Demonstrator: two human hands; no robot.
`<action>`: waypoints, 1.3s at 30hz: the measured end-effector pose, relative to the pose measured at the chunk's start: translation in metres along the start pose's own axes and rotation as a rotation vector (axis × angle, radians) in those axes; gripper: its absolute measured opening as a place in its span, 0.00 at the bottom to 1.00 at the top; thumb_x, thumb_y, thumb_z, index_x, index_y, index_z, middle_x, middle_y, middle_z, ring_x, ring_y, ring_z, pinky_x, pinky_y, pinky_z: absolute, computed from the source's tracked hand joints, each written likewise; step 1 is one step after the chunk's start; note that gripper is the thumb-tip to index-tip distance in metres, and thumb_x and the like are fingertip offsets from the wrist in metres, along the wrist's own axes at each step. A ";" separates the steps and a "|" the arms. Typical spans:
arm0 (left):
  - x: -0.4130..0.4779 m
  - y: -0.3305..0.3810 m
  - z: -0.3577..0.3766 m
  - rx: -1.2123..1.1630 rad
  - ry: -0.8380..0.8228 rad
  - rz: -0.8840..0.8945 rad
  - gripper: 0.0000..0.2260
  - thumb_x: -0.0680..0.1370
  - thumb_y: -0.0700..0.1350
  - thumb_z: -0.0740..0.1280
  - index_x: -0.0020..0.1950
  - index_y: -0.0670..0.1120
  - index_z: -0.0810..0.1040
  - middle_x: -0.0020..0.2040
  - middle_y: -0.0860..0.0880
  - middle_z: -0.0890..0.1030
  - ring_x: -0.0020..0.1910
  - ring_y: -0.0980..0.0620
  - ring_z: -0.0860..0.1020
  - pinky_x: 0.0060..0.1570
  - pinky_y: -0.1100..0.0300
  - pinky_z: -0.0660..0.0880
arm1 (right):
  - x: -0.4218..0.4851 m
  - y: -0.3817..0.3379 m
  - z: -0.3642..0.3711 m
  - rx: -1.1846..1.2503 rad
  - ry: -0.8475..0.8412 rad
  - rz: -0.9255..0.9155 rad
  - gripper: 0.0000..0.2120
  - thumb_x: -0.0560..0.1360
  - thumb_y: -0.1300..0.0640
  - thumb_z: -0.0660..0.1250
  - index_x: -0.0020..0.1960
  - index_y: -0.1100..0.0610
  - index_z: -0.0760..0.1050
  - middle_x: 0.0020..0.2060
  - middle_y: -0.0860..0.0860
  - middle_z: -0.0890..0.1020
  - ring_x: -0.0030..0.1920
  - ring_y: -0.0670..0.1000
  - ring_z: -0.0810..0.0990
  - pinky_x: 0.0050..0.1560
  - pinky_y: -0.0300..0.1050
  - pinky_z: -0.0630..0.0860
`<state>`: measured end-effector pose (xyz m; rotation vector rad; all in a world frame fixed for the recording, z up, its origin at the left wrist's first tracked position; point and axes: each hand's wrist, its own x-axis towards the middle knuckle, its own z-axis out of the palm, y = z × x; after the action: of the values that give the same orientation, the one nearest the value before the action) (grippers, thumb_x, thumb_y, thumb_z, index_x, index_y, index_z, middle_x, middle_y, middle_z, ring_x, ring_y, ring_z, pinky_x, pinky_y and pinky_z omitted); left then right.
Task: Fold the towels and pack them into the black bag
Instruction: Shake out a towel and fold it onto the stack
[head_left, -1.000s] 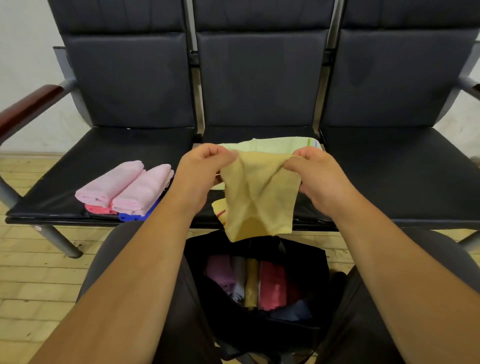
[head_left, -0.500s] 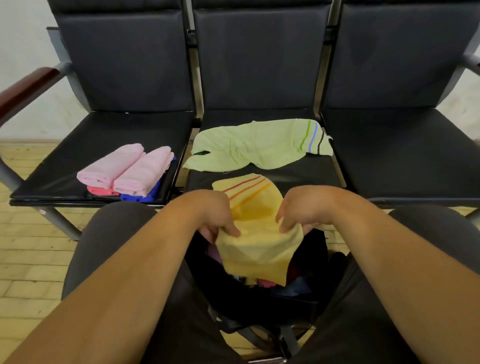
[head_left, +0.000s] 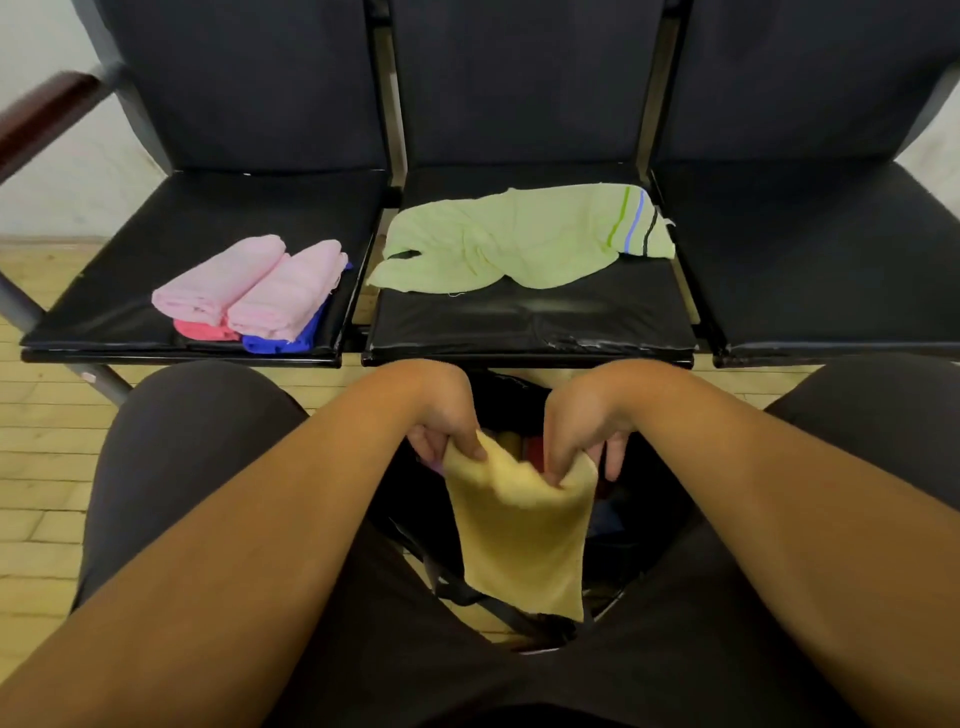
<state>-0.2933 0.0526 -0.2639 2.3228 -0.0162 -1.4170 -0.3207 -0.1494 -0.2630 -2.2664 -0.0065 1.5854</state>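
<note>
Head view, the only one I have: left hand (head_left: 444, 426) and right hand (head_left: 582, 431) are low between my knees, near each other but not touching, and both are clamped on the yellow towel (head_left: 524, 540). Each hand has fingers curled down over the towel's bunched top edge, left hand on its left corner, right hand on its right corner. The rest of the towel hangs straight down below the hands, toward me, as a narrow flat panel. It hangs in front of the black bag (head_left: 654, 525), which sits on the floor (head_left: 47, 467) between the legs. Bits of red and yellow fabric show in the gap between the hands; I cannot tell more about them. Beyond the hands, the green towel (head_left: 519, 239) lies rumpled and unfolded on the middle seat (head_left: 530, 322), stripes at its right end. On the left seat (head_left: 208, 218), two folded pink towels (head_left: 223, 278) lie side by side, touching, on top of a red towel (head_left: 202, 330) and a blue towel (head_left: 285, 340).
</note>
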 end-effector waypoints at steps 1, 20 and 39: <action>0.000 -0.001 -0.005 -0.039 0.082 0.039 0.17 0.78 0.43 0.79 0.65 0.41 0.83 0.55 0.38 0.87 0.53 0.41 0.88 0.53 0.51 0.86 | -0.006 0.001 -0.006 0.036 0.082 -0.032 0.14 0.77 0.53 0.79 0.58 0.60 0.85 0.50 0.54 0.89 0.54 0.56 0.88 0.56 0.61 0.86; -0.004 -0.002 -0.061 -0.185 1.073 0.372 0.10 0.76 0.45 0.79 0.55 0.52 0.84 0.43 0.56 0.81 0.39 0.57 0.79 0.35 0.67 0.69 | -0.014 0.008 -0.053 0.507 1.174 -0.303 0.11 0.78 0.51 0.77 0.60 0.44 0.86 0.44 0.44 0.82 0.43 0.45 0.82 0.45 0.43 0.81; 0.001 -0.007 -0.082 -0.518 0.711 0.380 0.22 0.75 0.58 0.75 0.68 0.57 0.77 0.60 0.53 0.84 0.57 0.50 0.84 0.55 0.49 0.83 | -0.025 0.004 -0.059 0.794 0.867 -0.347 0.12 0.76 0.49 0.71 0.59 0.48 0.80 0.56 0.54 0.84 0.55 0.57 0.85 0.52 0.55 0.85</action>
<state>-0.2246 0.0870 -0.2350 2.0953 0.0989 -0.3159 -0.2767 -0.1762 -0.2243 -1.9392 0.3622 0.2449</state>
